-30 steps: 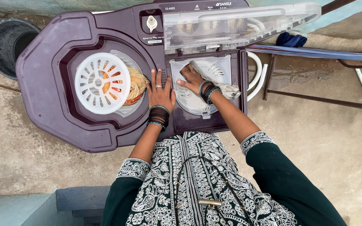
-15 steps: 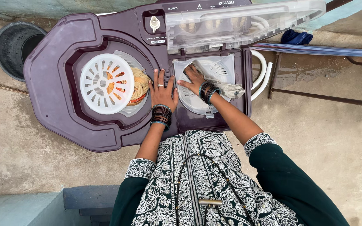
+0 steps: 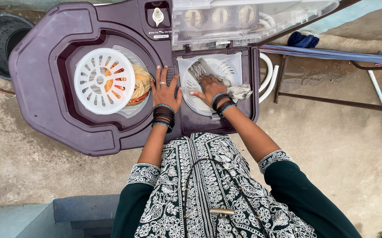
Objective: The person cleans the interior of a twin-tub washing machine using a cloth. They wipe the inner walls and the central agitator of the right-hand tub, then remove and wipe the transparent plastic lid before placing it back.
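We have one view only, from the head, looking steeply down and near over our own chest onto the purple washing machine and concrete floor.

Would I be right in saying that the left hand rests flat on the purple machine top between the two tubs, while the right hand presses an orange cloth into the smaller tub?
Not quite: in the head view the cloth under the right hand is pale grey-white, not orange. The orange laundry lies in the larger tub. The rest holds: the left hand rests flat on the purple machine top, and the right hand presses into the smaller tub.

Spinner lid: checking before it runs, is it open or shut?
Open: the clear lid stands raised, and the right hand presses cloth into the tub.
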